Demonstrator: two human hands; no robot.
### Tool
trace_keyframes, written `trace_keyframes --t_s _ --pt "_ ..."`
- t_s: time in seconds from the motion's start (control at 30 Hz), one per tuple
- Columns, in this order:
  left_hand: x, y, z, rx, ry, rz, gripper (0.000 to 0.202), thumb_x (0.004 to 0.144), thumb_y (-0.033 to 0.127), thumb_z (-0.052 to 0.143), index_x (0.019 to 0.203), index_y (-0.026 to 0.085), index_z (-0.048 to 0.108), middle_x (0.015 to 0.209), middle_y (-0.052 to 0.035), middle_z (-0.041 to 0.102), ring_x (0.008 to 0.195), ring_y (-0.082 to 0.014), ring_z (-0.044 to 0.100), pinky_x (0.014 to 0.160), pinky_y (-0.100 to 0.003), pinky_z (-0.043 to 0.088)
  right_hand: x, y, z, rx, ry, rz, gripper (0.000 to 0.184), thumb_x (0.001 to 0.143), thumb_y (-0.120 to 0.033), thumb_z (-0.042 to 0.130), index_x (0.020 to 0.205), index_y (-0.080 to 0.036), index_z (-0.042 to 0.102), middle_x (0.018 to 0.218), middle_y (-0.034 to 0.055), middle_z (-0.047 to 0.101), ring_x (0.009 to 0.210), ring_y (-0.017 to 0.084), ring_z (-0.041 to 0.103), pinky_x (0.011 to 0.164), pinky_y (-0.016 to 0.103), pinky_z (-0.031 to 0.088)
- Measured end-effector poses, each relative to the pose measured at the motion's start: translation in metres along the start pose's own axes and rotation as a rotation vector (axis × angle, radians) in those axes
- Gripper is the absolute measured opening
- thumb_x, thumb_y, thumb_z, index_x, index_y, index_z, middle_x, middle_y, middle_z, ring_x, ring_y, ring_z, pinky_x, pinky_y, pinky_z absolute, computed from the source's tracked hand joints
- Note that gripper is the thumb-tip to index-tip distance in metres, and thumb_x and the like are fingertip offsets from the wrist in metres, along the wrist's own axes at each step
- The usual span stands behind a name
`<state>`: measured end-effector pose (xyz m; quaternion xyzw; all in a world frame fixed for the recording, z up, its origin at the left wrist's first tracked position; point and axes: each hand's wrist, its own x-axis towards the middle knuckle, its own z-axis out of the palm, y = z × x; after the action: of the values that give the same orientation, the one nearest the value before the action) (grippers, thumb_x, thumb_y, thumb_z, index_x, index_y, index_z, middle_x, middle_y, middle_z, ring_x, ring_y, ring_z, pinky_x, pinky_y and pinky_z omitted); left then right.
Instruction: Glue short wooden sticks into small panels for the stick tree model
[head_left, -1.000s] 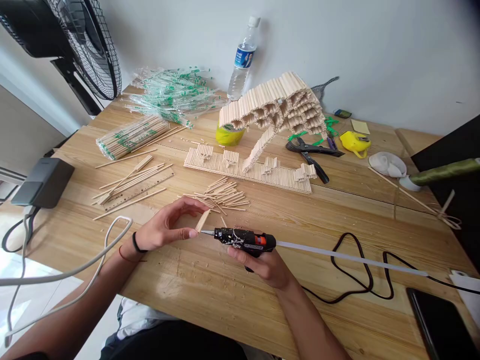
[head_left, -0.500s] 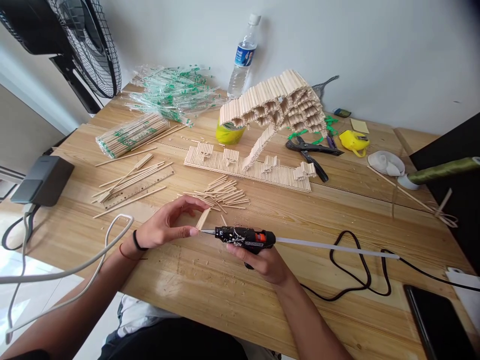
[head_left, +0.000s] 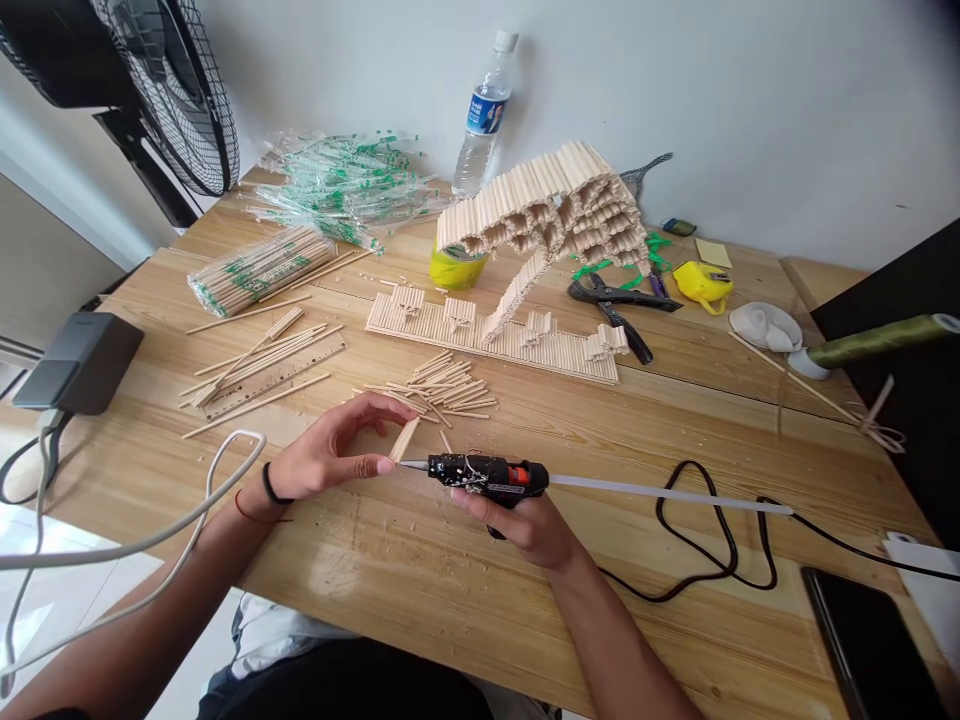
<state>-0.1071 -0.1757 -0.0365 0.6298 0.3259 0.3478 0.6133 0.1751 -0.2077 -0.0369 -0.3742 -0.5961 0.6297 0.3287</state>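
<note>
Between thumb and fingers my left hand (head_left: pixel 330 455) holds a small flat bundle of wooden sticks (head_left: pixel 404 441), tilted over the table. My right hand (head_left: pixel 525 522) is wrapped round a black hot glue gun (head_left: pixel 487 475), its metal nozzle at the lower end of the bundle; I cannot tell if they touch. A long translucent glue stick (head_left: pixel 667 490) sticks out of the gun's back. Just beyond my left hand lies a pile of short cut sticks (head_left: pixel 450 385). Behind it stands a model made of sticks (head_left: pixel 555 205), a slanted canopy on a leaning stem over a long flat base (head_left: pixel 442 335).
Long sticks and a ruler (head_left: pixel 277 380) lie at left, near a packed stick bundle (head_left: pixel 262 268) and plastic wrappers (head_left: pixel 345 185). A water bottle (head_left: pixel 484 120), black pliers (head_left: pixel 622 305) and yellow tape measure (head_left: pixel 703 285) sit behind. At right are a black cord (head_left: pixel 697 580) and phone (head_left: pixel 870 640).
The whole view has shifted very slightly. Both hands keep the same hold, the glue gun's nozzle still at the stick bundle.
</note>
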Motion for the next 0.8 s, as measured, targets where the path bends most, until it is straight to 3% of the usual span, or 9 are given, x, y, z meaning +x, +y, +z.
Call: trace_keyframes --t_s 0.8 --pt "-0.0015 0.0012 0.0009 -0.008 -0.006 -0.003 0.049 0.092 0.034 0.082 0.138 0.026 0.066 0.144 -0.0132 0.064 0.131 -0.0299 0.061 0.111 -0.046 0.046 0.0015 0.0003 -0.0007 -0.040 0.049 0.041 0.016 0.093 -0.033 0.071 0.082 -0.022 0.072 0.076 -0.0007 0.062 0.072 0.019 0.055 0.072 0.031 0.046"
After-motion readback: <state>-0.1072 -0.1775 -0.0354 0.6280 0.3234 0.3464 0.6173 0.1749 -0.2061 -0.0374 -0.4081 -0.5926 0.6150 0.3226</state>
